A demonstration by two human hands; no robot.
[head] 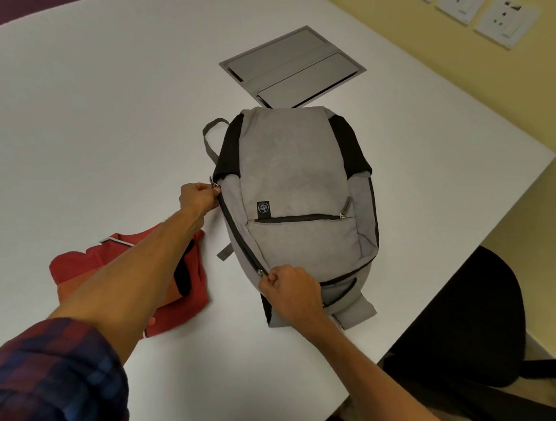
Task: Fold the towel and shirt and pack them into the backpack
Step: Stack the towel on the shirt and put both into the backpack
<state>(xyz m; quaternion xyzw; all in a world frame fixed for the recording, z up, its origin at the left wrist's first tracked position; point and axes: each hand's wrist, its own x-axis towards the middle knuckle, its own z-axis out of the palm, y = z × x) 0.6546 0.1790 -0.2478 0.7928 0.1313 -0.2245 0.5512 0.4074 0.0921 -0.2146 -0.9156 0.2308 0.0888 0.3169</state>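
**The bag is held and its zip is gripped**

The grey backpack point(296, 189) is laid flat on the white table point(101, 107), front side up, so the long side zip point(239, 237) can be reached. Its far end is pinched by the left hand point(198, 197), probably so the bag is kept from sliding. The zip pull near the bag's top is gripped by the right hand point(289, 289), with the fingers curled tight around it. The zip looks closed along the part that can be seen. The red shirt point(189, 274) is lain folded just beside the bag, under the left arm. An orange cloth peeks out there; it cannot be told if that is the towel.
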